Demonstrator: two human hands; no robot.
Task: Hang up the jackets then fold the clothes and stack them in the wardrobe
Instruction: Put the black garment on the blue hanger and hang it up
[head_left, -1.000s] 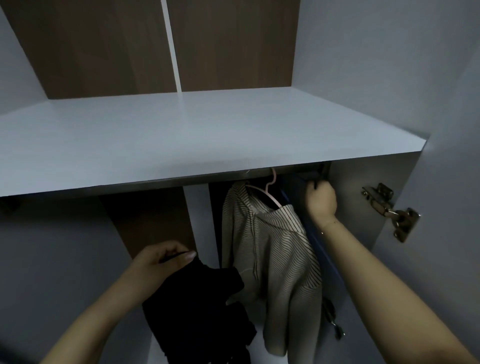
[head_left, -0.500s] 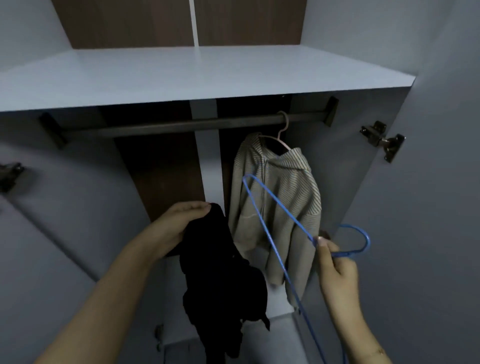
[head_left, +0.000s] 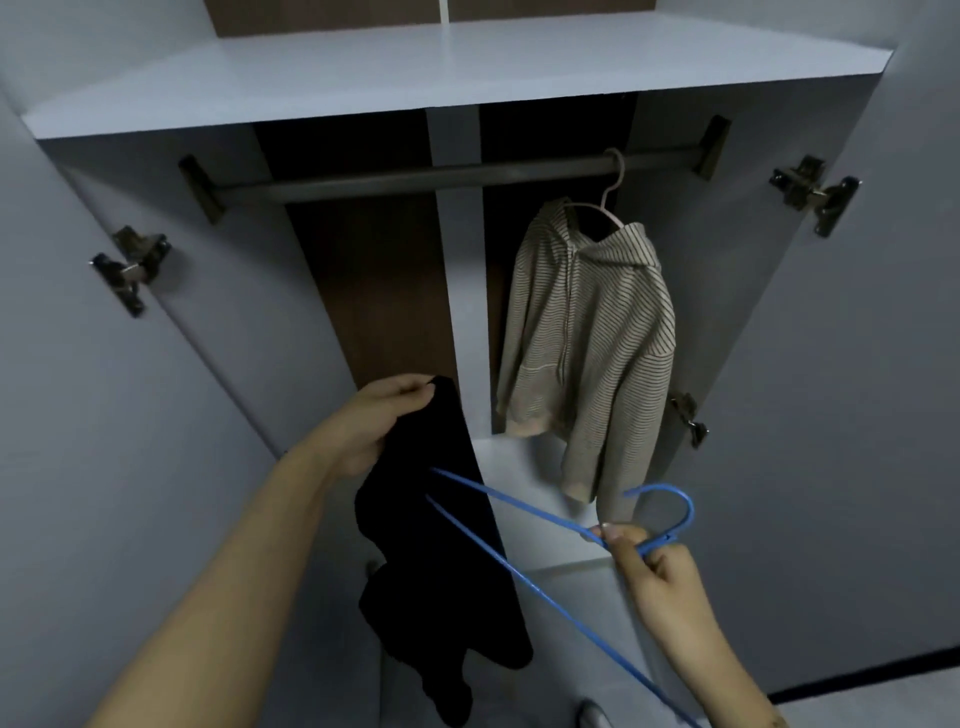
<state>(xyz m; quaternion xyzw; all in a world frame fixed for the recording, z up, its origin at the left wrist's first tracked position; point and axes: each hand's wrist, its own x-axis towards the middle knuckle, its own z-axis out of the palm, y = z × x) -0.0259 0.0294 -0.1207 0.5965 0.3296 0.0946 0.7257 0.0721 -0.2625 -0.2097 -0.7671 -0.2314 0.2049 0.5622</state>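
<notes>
Blue hanger (head_left: 519, 525) now against black garment (head_left: 436, 545)

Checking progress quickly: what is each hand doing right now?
Left hand: grips the black garment.
Right hand: pinches the blue hanger near its hook.

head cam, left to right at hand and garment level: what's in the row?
left hand gripping the black garment → striped hooded jacket hanging on a pink hanger → right hand pinching the blue hanger near its hook.
</notes>
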